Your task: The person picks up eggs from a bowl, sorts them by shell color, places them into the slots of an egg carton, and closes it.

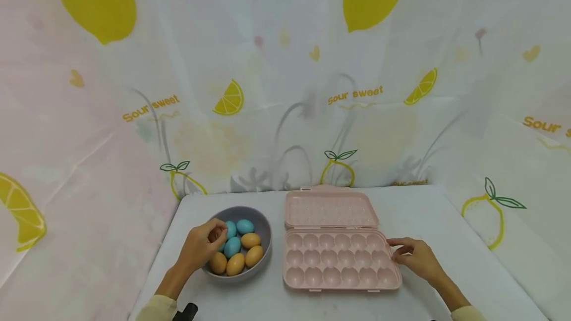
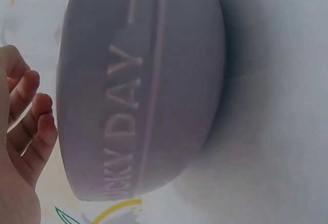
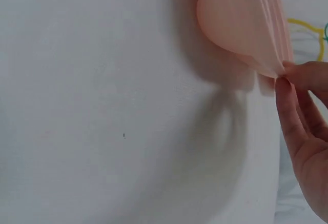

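Observation:
In the head view, my left hand (image 1: 202,244) is over the left side of a grey bowl (image 1: 266,256), fingers bent and tips right beside a blue egg (image 1: 230,230). No egg shows between its fingers (image 2: 47,126) in the left wrist view, where the bowl's lettered outer wall fills the middle. Several blue and yellow-brown eggs (image 1: 235,264) lie in the bowl. To its right is a pink egg box (image 1: 341,285) with its lid (image 1: 330,210) folded back and bare round hollows showing. My right hand (image 1: 417,259) pinches the box's right rim between thumb and fingers.
A white-covered table (image 1: 250,303) carries the bowl and the box. Behind it hangs a lemon-print curtain (image 1: 276,133). A small black object (image 1: 186,312) shows at my left wrist.

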Demonstrator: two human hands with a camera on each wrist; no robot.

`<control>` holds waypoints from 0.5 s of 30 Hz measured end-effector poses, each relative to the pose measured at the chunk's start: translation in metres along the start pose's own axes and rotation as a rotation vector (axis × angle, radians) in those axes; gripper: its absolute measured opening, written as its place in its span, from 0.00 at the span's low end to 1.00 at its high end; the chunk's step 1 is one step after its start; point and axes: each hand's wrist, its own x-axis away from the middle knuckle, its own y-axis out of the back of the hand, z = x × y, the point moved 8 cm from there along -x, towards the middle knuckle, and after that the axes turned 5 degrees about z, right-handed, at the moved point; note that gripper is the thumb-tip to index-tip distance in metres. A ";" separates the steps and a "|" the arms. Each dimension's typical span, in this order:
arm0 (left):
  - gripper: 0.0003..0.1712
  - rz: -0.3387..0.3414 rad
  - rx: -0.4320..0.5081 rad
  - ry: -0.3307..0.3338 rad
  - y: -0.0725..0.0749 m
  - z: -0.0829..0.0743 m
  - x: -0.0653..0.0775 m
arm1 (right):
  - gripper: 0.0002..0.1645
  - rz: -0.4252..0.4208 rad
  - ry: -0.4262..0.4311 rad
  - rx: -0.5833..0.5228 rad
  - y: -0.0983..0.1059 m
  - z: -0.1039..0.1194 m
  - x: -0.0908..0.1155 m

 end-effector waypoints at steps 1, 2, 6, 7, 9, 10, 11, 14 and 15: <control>0.14 0.001 0.004 -0.001 0.001 0.001 0.000 | 0.24 -0.006 -0.003 -0.023 0.000 -0.002 0.000; 0.14 -0.001 0.002 -0.008 0.001 0.001 -0.001 | 0.25 -0.011 0.000 -0.050 -0.001 -0.003 -0.001; 0.14 -0.003 0.004 -0.019 0.003 0.003 -0.006 | 0.25 -0.021 0.035 -0.074 -0.001 -0.002 -0.002; 0.14 -0.003 0.002 -0.025 0.003 0.003 -0.007 | 0.25 -0.021 0.042 -0.064 0.000 -0.001 -0.002; 0.14 -0.002 0.005 -0.030 0.002 0.003 -0.008 | 0.25 -0.010 0.061 -0.048 -0.001 0.001 -0.002; 0.14 -0.004 0.002 -0.030 0.002 0.003 -0.009 | 0.26 -0.002 0.064 -0.054 -0.001 0.001 -0.002; 0.14 -0.010 0.000 -0.030 0.003 0.003 -0.008 | 0.26 0.008 0.061 -0.071 -0.002 0.000 -0.002; 0.15 -0.028 -0.005 -0.018 0.005 0.005 -0.004 | 0.28 0.056 0.048 -0.147 -0.006 -0.004 0.002; 0.15 -0.032 -0.008 -0.011 0.006 0.006 -0.002 | 0.29 0.068 0.031 -0.181 -0.008 -0.006 0.004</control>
